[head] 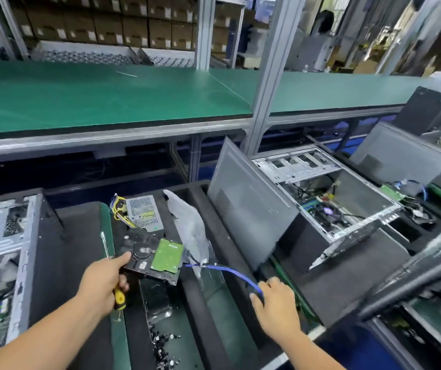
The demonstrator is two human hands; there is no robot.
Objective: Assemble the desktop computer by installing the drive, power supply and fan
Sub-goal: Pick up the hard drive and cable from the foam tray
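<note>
Hard drive [152, 256] raised above black foam tray [187, 303], green circuit board up, at centre-left. Surroundings: power supply [144, 212] with yellow wires behind drive; grey bag [188, 225] just right of it; open computer case [320, 193] further right, side panel [243, 204] leaning between case and tray. Tray holds loose black screws [164, 345]. Left hand [104, 281] pinches drive's near-left corner, thumb on top, also holds yellow-handled screwdriver [119, 296]. Right hand [275, 299] curled round blue cable [230, 273] running to drive.
</note>
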